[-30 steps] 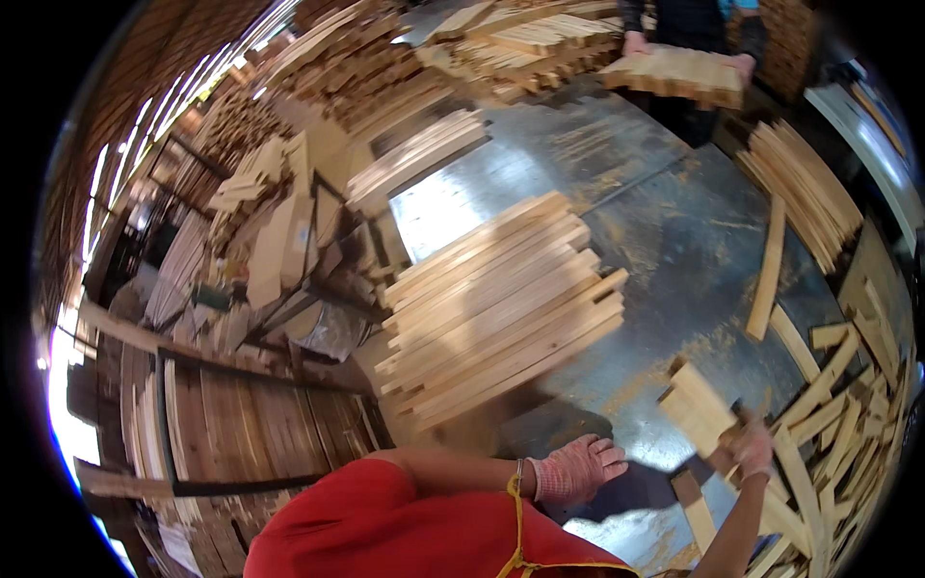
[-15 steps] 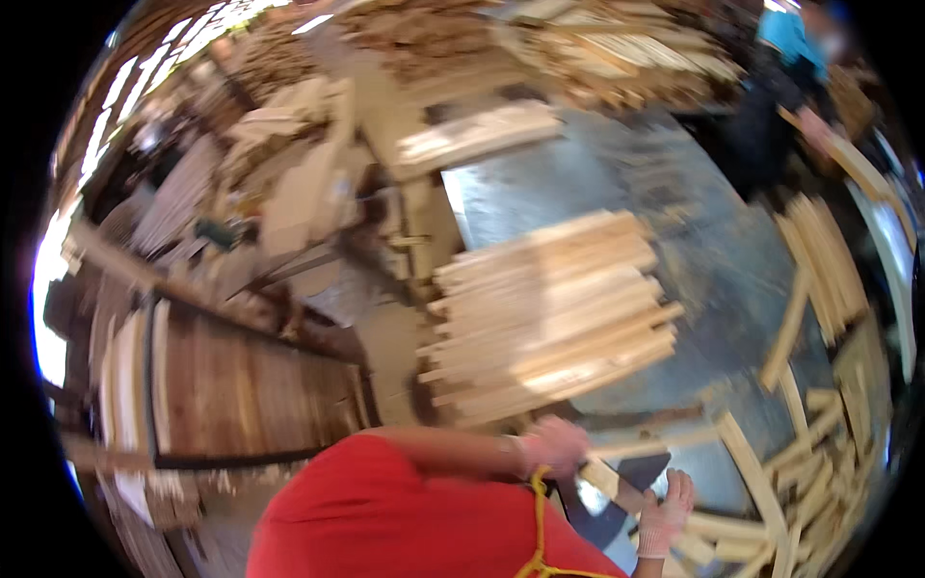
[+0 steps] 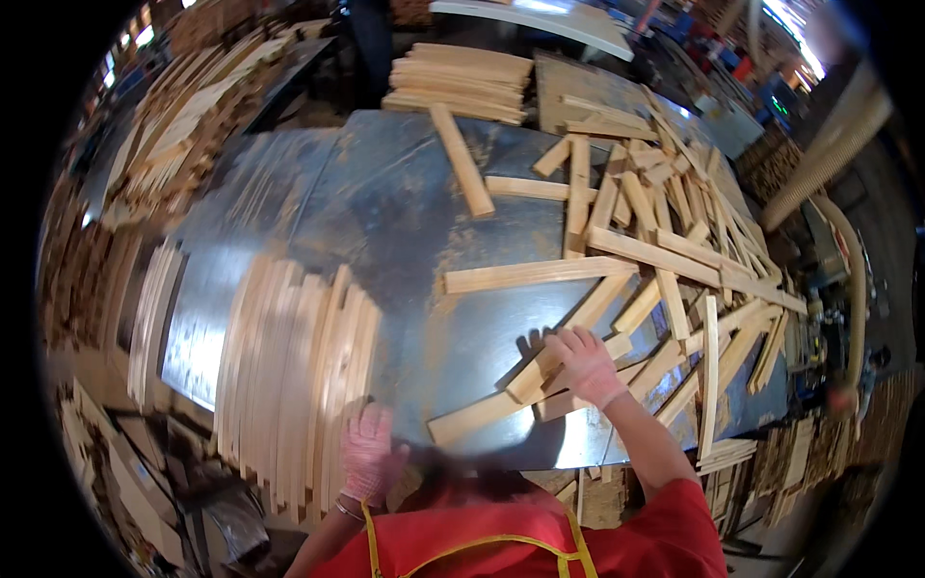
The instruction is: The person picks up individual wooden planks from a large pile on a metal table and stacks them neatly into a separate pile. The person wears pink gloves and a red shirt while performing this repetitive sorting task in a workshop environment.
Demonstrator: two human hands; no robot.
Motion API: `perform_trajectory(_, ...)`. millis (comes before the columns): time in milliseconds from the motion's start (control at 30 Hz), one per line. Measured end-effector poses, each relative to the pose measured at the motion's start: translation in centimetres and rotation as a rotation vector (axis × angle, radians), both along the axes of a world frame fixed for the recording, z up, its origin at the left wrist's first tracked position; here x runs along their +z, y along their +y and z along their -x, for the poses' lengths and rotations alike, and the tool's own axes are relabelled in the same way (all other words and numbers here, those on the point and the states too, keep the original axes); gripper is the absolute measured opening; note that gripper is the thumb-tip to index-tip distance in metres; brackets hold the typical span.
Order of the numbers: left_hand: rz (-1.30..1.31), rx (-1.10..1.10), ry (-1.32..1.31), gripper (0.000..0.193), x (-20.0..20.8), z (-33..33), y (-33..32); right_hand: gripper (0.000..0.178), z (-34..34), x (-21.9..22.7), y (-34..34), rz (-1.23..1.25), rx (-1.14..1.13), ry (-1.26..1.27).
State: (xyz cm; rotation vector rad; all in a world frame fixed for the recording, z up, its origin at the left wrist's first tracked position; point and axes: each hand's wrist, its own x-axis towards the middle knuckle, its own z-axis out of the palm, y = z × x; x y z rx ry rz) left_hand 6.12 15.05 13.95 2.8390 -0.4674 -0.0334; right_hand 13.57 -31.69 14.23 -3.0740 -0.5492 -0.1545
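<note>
My right hand [image 3: 585, 366], in a pale pink glove, reaches into the near edge of a loose pile of wooden strips. Its fingers curl down over a light wooden strip [image 3: 527, 381] that lies slanted on the metal table. Another strip [image 3: 472, 418] lies just left of it, crossing under its near end. My left hand [image 3: 371, 455], gloved too, is beside the near right end of a row of wooden strips [image 3: 279, 376] laid side by side. Its fingers stretch forward and the thumb is apart, with no strip visible in it.
The metal table [image 3: 385, 212] bears sawdust. The jumbled strip pile [image 3: 665, 212] covers its right side. A stacked bundle of strips [image 3: 458, 82] sits at the far edge, and a smaller bundle [image 3: 154, 323] at the left. A ribbed hose [image 3: 829, 144] hangs at the right.
The view has swung right, toward the loose pile. Earlier a wooden strip was between my hands; now they are apart, the left by the row and the right at the pile.
</note>
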Motion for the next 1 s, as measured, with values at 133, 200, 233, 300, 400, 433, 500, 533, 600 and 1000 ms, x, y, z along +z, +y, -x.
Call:
perform_trajectory(133,-0.035,-0.127,0.113,0.082,1.2,-3.9,-8.2,0.038,-6.8,0.8,-2.1,0.174,0.098,0.268)
perform_trajectory(200,-0.055,-0.188,0.116,0.084,1.3,-5.4,-11.8,0.033,-8.6,1.2,-0.6,0.14,0.196,0.429)
perform_trajectory(233,-0.069,-0.198,0.143,0.088,1.7,-6.1,-13.6,0.031,-8.4,1.6,1.4,0.083,0.281,0.428)
perform_trajectory(300,-0.063,-0.187,0.187,0.089,1.3,-7.3,-16.8,0.032,-9.1,2.6,2.5,-0.07,0.35,0.364)
perform_trajectory(400,-0.138,-0.211,0.205,0.089,0.7,-7.7,-19.3,0.047,-14.4,3.4,-0.4,-0.398,0.233,-0.014)
perform_trajectory(433,-0.171,-0.245,0.158,0.09,-0.6,-7.2,-19.4,0.062,-16.9,3.4,-3.5,-0.186,0.06,0.09)
perform_trajectory(500,-0.186,-0.276,0.11,0.092,-1.4,-6.7,-19.1,0.084,-19.5,2.2,-9.4,-0.019,-0.188,0.102)
perform_trajectory(533,-0.172,-0.269,0.116,0.093,-1.4,-6.5,-18.9,0.09,-19.6,1.4,-11.9,-0.002,-0.282,0.065)
perform_trajectory(600,-0.148,-0.256,0.119,0.094,-1.3,-6.3,-17.9,0.094,-19.9,0.4,-14.6,0.135,-0.296,0.202)
perform_trajectory(1000,0.025,-0.021,0.198,0.073,-3.3,-0.1,-4.6,0.086,-18.2,5.5,-6.7,-0.127,-0.314,0.248)
